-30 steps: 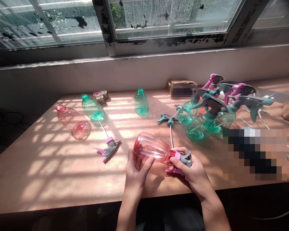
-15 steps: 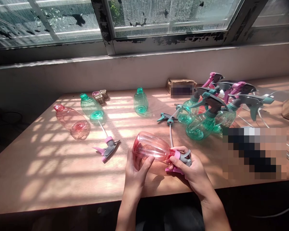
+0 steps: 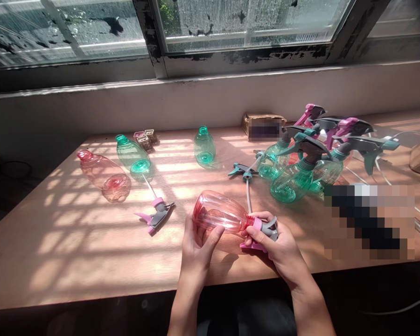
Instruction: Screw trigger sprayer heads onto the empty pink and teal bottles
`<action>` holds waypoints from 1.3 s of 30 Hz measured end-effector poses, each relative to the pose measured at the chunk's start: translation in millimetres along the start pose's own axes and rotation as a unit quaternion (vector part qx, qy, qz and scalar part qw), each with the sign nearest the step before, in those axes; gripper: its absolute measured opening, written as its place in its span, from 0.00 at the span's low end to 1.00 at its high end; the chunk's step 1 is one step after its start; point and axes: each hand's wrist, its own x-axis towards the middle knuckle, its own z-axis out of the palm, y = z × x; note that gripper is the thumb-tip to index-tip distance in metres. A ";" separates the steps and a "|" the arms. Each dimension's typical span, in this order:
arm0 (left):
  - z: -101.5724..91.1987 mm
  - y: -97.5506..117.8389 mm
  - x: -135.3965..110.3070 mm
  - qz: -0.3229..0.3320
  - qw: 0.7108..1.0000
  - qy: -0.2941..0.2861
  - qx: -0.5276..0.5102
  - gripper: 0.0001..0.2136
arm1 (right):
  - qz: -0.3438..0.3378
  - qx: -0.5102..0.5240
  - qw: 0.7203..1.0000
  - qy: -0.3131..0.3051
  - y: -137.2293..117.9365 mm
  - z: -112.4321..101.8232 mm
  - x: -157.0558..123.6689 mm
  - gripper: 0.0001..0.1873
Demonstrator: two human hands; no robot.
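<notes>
A pink transparent spray bottle (image 3: 219,214) lies sideways just above the wooden table (image 3: 73,252), near its front edge. My left hand (image 3: 198,245) wraps round its body from below. My right hand (image 3: 278,247) grips the pink and grey trigger head (image 3: 266,229) at the bottle's neck, fingers closed round the collar.
A loose pink trigger head with tube (image 3: 157,215) lies to the left, a teal one (image 3: 243,171) behind. Bare pink (image 3: 103,173) and green (image 3: 133,156) bottles lie at far left, a small green bottle (image 3: 205,147) stands mid-back. Several assembled sprayers (image 3: 301,172) crowd the right. A cardboard box (image 3: 262,125) sits at the back.
</notes>
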 end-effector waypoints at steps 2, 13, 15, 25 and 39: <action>-0.1 0.0 0.0 -0.002 1.000 0.004 0.003 0.23 | -0.003 -0.003 1.000 0.001 -0.4 -0.1 0.3 0.26; 1.1 1.1 -0.5 -0.002 1.000 0.009 0.014 0.25 | -0.003 -0.003 1.000 0.009 -1.0 1.6 0.2 0.27; 1.1 1.0 -0.4 0.000 1.000 0.008 0.014 0.25 | -0.002 -0.004 1.000 0.010 -1.1 1.7 0.2 0.27; 1.2 1.9 -1.1 -0.003 1.000 0.009 0.015 0.25 | 0.000 -0.004 1.000 0.013 -0.4 1.7 0.0 0.27; 0.1 0.1 -0.4 -0.002 1.000 0.001 -0.001 0.23 | 0.002 0.002 1.000 0.000 0.3 -0.4 0.2 0.26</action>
